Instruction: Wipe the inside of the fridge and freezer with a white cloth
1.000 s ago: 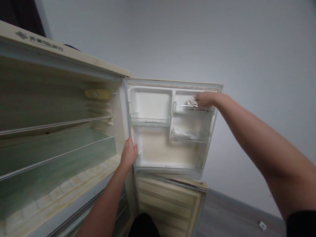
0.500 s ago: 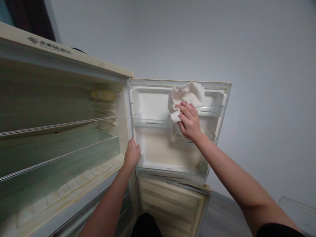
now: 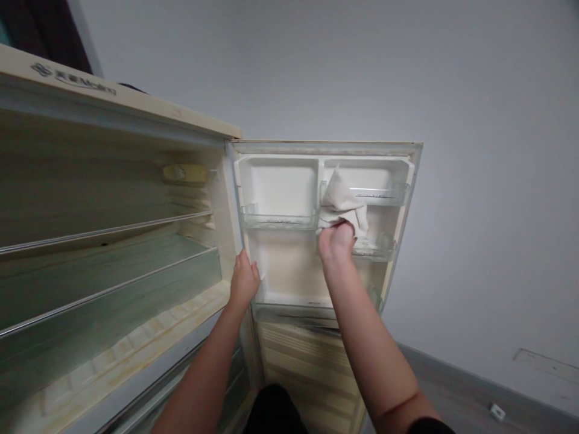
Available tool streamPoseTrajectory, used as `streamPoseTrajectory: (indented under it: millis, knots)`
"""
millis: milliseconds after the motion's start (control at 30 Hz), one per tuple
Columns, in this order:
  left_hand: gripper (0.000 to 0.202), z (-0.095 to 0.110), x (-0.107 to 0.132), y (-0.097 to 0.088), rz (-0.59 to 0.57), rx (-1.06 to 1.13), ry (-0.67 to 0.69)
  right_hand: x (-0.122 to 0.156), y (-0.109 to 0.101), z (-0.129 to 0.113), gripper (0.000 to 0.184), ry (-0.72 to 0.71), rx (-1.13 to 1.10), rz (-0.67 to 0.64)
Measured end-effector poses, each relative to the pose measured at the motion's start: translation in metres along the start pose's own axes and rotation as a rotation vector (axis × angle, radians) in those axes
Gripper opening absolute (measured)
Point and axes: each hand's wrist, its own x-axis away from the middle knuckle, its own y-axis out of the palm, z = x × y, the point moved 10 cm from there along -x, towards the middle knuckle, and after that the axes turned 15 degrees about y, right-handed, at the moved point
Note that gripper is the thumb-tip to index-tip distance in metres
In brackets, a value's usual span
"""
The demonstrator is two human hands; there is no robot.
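1. At the far left, above the fridge top, we see a dark panel [image 3: 52,33] against the pale wall [image 3: 479,181]
2. Beneath that panel, the fridge [image 3: 225,211] stands open towards us, with dark lettering [image 3: 75,80] along its upper front strip
3. Within its main space we find a glass shelf [image 3: 108,233], a see-through greenish drawer front [image 3: 113,313] below it, and a yellowish cover [image 3: 185,173] high on the right; the ribbed floor of this space has yellow-brown stains
4. Beside the opening, our left hand [image 3: 245,279] holds the hinge-side edge of the upper door [image 3: 289,265], its fingers bent in close and the thumb on the door's inner side
5. Just right of that hand, a clear bin [image 3: 278,222] sits on the upper door; lower down, a dark knee [image 3: 275,410] shows in front of the ribbed lower door [image 3: 307,361]
6. Further right, our right hand [image 3: 337,240] holds a crumpled white cloth [image 3: 340,196], which lies in front of the left parts of the upper right bin [image 3: 382,194] and the lower right bin [image 3: 377,250]; the cloth hides most of the fingers, so we cannot tell how tightly they close
7. Near the right edge, we notice a small white object [image 3: 497,412] on the grey floor [image 3: 452,389]
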Motion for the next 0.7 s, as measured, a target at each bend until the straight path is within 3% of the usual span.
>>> streamPoseTrajectory:
  millis: [67, 167, 300, 400, 500, 600, 700]
  knots:
    - [0.048, 0.001, 0.000, 0.000, -0.001, -0.001, -0.010, -0.007, -0.005, -0.005, 0.046, 0.100, -0.125, -0.064]
    - [0.048, 0.002, 0.000, 0.000, -0.006, 0.001, -0.006, -0.013, -0.027, -0.007, 0.044, 0.200, -0.199, -0.164]
    - [0.047, 0.002, 0.000, 0.000, -0.017, 0.007, 0.001, -0.013, -0.082, 0.000, 0.046, 0.217, -0.186, -0.213]
    - [0.047, 0.001, 0.000, -0.001, -0.001, 0.026, 0.007, -0.012, -0.127, 0.010, 0.047, 0.211, -0.275, -0.073]
    - [0.046, -0.001, 0.000, 0.000, -0.004, 0.032, 0.007, -0.004, -0.154, 0.022, 0.048, 0.161, -0.611, 0.173]
    - [0.047, -0.002, 0.000, 0.001, -0.004, 0.035, 0.014, 0.017, -0.162, 0.041, 0.038, 0.015, -0.918, 0.503]
    - [0.048, -0.006, -0.001, 0.002, 0.012, 0.029, -0.002, 0.035, -0.154, 0.059, 0.032, -0.069, -0.921, 0.676]
